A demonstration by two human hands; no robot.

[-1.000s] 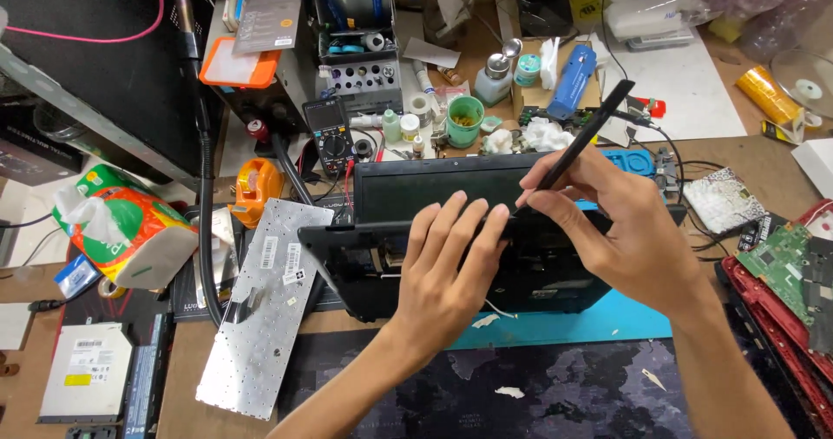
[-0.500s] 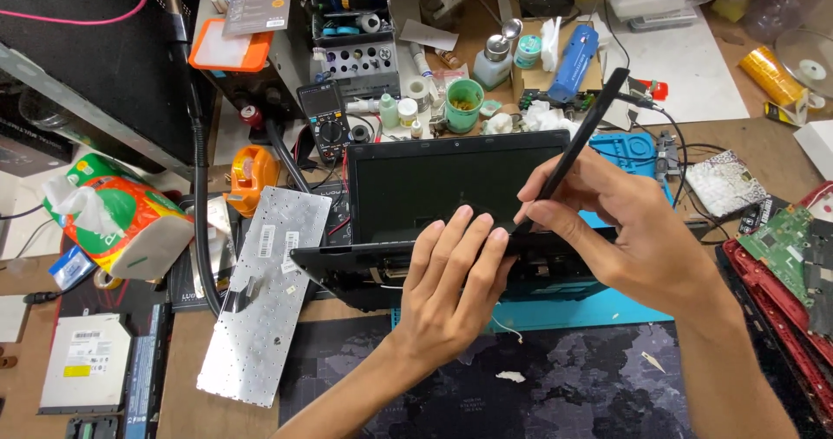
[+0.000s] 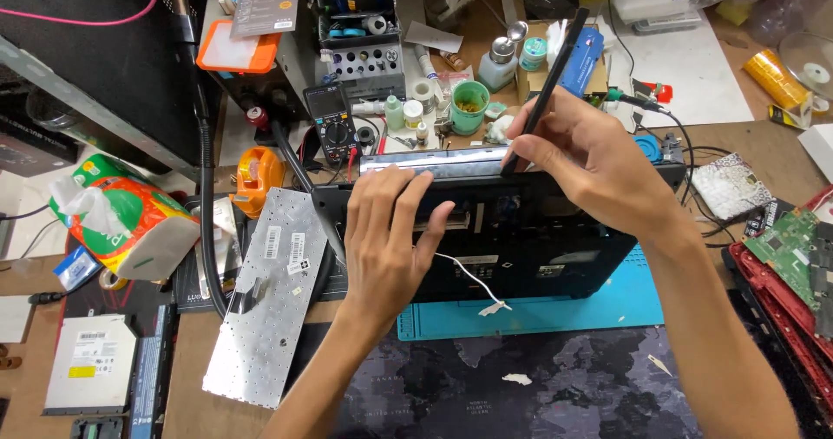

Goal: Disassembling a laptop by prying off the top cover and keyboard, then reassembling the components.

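Black plastic laptop base point(image 3: 529, 248) lies on a blue mat point(image 3: 607, 304) at counter centre. Left hand point(image 3: 390, 239) rests flat and released on it; right hand point(image 3: 599, 166) grips a slim black pry tool point(image 3: 547, 92). Green cup point(image 3: 469, 107) holds small parts.

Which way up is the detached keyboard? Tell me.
Face down: the keyboard shows its plain silver back with stickers, no keys.
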